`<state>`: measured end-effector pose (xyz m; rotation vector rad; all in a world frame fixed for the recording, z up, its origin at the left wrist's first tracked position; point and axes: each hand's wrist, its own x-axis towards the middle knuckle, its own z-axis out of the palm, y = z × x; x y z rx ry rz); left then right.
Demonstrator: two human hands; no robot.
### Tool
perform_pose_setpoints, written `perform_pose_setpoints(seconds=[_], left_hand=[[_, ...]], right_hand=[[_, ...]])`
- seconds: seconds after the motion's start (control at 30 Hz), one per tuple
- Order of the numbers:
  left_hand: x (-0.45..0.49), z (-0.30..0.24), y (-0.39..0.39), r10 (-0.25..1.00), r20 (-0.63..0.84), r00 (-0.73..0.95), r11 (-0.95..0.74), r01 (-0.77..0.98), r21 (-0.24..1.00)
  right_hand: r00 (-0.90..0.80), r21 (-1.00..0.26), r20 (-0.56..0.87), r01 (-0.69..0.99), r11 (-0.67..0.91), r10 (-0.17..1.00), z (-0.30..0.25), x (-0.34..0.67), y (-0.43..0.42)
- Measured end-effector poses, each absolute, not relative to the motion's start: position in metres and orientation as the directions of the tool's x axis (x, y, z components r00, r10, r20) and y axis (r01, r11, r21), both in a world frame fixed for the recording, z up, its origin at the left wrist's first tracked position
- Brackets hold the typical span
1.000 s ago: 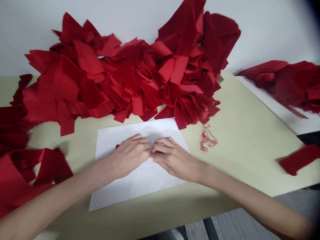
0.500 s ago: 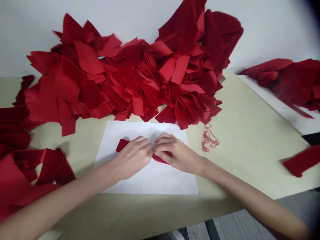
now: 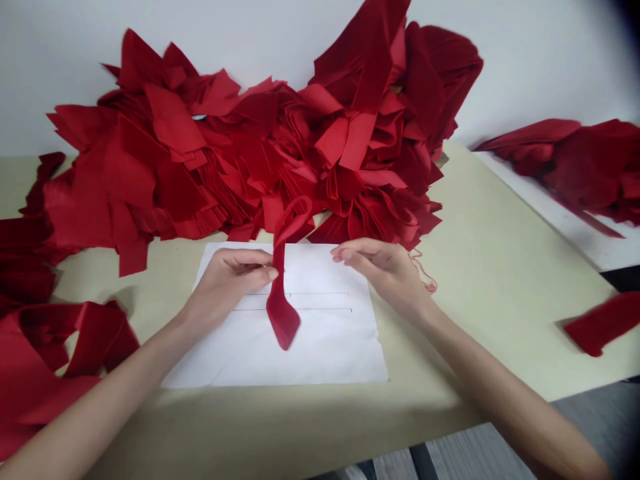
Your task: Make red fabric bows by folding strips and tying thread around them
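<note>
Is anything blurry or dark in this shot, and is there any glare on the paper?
In the head view, the white paper shows no strong glare under soft, even light; the red strip by the left hand looks slightly soft; the red cloth pile at far right is smeared; the top right corner falls dark.

Paper sheet (image 3: 320, 347) on table (image 3: 490, 300), cloth heap (image 3: 250, 153) behind.

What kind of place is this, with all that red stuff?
It looks like a small sewing workshop, though I can't be sure. A huge heap of cut red cloth pieces covers a pale green table, and a long red fabric strip hangs over a ruled white paper sheet.
</note>
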<state>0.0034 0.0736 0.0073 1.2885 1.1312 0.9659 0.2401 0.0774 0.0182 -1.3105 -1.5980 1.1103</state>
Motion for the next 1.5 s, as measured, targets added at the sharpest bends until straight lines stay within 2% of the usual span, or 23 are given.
perform_pose_setpoints(seconds=[0.1, 0.27, 0.43, 0.6, 0.77, 0.93, 1.17, 1.27, 1.33, 1.43, 1.5], left_hand=[[0.013, 0.002, 0.064, 0.929, -0.217, 0.300, 0.284, -0.199, 0.938], [0.026, -0.009, 0.052, 0.933, -0.200, 0.301, 0.309, -0.378, 0.873], [0.029, -0.018, 0.048, 0.952, -0.225, 0.209, 0.290, -0.375, 0.880], [0.030, -0.024, 0.044, 0.939, -0.312, 0.147, 0.345, -0.396, 0.851], [0.030, -0.027, 0.042, 0.933, -0.308, 0.185, 0.358, -0.416, 0.836], [0.031, -0.031, 0.043, 0.951, -0.268, 0.151, 0.308, -0.476, 0.824], [0.029, -0.033, 0.043, 0.939, -0.310, 0.151, 0.342, -0.515, 0.786], [0.029, -0.032, 0.044, 0.937, -0.318, 0.147, 0.348, -0.495, 0.796], [0.028, -0.029, 0.046, 0.934, -0.312, 0.174, 0.357, -0.479, 0.802], [0.027, -0.025, 0.048, 0.926, -0.304, 0.225, 0.376, -0.450, 0.810], [0.026, -0.023, 0.049, 0.922, -0.307, 0.236, 0.384, -0.448, 0.807]], right_hand=[[-0.265, -0.953, 0.040, 0.278, 0.117, 0.963, 0.030, 0.216, 0.066], [-0.298, -0.905, 0.136, 0.350, 0.241, 0.945, 0.033, 0.191, 0.054], [-0.271, -0.813, 0.226, 0.476, 0.334, 0.936, 0.026, 0.188, 0.053], [-0.331, -0.755, 0.213, 0.541, 0.370, 0.919, 0.020, 0.189, 0.057], [-0.391, -0.713, 0.242, 0.549, 0.436, 0.888, 0.017, 0.190, 0.059], [-0.406, -0.673, 0.288, 0.558, 0.485, 0.867, 0.017, 0.188, 0.059], [-0.446, -0.645, 0.364, 0.513, 0.566, 0.818, 0.009, 0.186, 0.058], [-0.431, -0.750, 0.311, 0.436, 0.497, 0.847, 0.010, 0.190, 0.060], [-0.421, -0.844, 0.232, 0.362, 0.396, 0.877, 0.010, 0.195, 0.062], [-0.359, -0.955, 0.052, 0.254, 0.151, 0.932, 0.007, 0.204, 0.062], [-0.365, -0.984, -0.104, 0.175, -0.041, 0.925, 0.005, 0.209, 0.060]])
